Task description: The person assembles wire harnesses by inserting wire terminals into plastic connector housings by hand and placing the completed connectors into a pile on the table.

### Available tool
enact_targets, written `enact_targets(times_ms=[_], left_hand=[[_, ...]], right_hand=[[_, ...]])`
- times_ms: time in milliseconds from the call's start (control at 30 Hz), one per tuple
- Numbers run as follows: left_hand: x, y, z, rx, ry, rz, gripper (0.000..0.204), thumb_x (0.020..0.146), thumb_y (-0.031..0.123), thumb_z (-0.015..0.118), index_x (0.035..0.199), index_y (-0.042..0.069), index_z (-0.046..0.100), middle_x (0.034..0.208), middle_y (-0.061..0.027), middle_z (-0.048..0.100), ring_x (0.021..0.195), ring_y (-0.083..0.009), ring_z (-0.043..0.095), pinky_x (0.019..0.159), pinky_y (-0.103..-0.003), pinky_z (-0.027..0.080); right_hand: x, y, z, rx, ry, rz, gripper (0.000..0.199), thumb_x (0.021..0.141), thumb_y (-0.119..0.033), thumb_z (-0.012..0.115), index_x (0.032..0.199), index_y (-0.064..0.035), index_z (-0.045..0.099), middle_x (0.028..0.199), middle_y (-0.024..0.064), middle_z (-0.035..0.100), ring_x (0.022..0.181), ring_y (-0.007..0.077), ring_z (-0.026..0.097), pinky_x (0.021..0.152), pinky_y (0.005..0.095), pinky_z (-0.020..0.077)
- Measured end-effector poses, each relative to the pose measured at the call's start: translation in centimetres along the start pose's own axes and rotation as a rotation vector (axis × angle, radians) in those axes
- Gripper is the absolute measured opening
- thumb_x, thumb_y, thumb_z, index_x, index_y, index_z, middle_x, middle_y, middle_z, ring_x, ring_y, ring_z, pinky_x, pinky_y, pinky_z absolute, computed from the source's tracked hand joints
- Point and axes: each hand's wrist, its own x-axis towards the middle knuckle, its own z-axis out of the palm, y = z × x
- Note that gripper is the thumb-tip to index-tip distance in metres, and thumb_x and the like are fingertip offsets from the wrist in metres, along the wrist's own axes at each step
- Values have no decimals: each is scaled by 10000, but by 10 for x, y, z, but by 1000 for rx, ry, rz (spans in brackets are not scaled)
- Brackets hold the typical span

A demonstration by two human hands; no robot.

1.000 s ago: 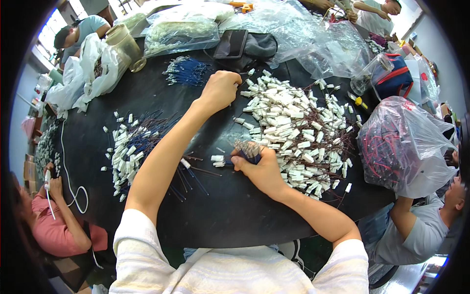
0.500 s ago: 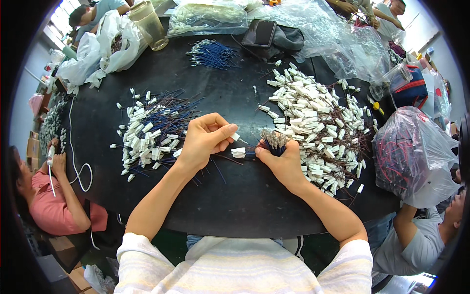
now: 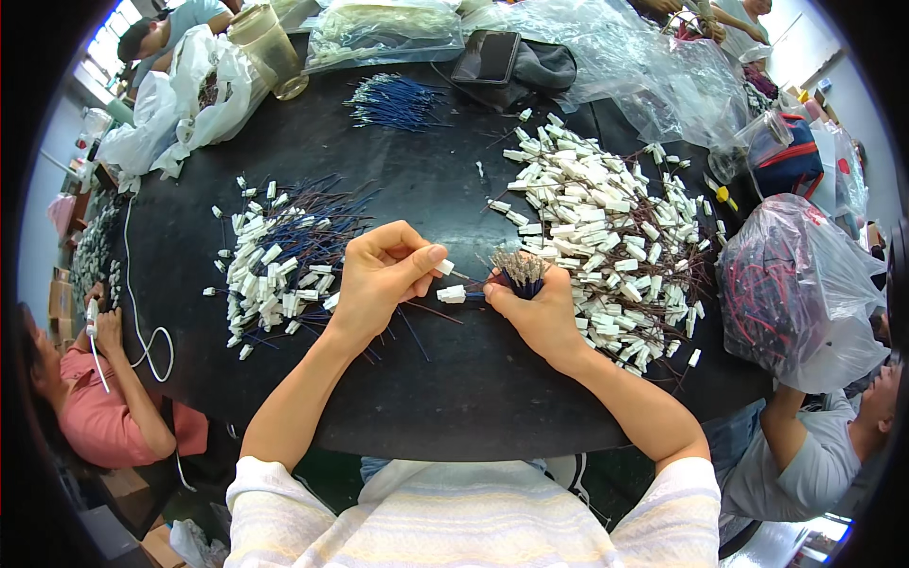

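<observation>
Between its thumb and fingers my left hand (image 3: 388, 270) pinches a small white connector (image 3: 445, 267), with a thin metal-tipped wire end beside it. My right hand (image 3: 544, 308) is closed round a bundle of dark blue wires (image 3: 520, 272) with silvery terminals pointing up. Just left of that hand, a second white connector (image 3: 452, 294) hangs on a wire near its thumb. A pile of wired white connectors (image 3: 275, 270) lies beyond my left hand. Past my right hand spreads a larger heap of white connectors (image 3: 597, 222) on brown wires.
Blue wires (image 3: 393, 101) lie at the back of the black table (image 3: 436, 398). Behind them are a phone (image 3: 486, 57) and plastic bags (image 3: 383, 38). A clear bag (image 3: 800, 293) sits at the right edge, and a white cable (image 3: 133, 284) runs down the left. Co-workers sit on both sides.
The whole view has shifted slightly, with the table things a little further left. Both hands keep their grips close together, the connector still by the wire bundle.
</observation>
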Motion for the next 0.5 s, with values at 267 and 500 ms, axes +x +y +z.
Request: enact_targets(times_ms=[267,500], left_hand=[[-6,5,8,45,16,11,153,802,105,661,703,15,587,601,-20,565,497,-30,477,414,-156,327],[-10,-3,18,112,-9,3,183,809,117,659,689,12,570,582,7,539,498,-22,466,441,-168,347]], right_hand=[[0,-1,-1,-35,-12,43,49,731,-13,621,710,2,579,648,-3,568,608,43,494,549,216,400],[-2,2,-4,56,-54,21,37,731,-9,631,756,2,606,669,-17,577,617,40,501,563,209,409]])
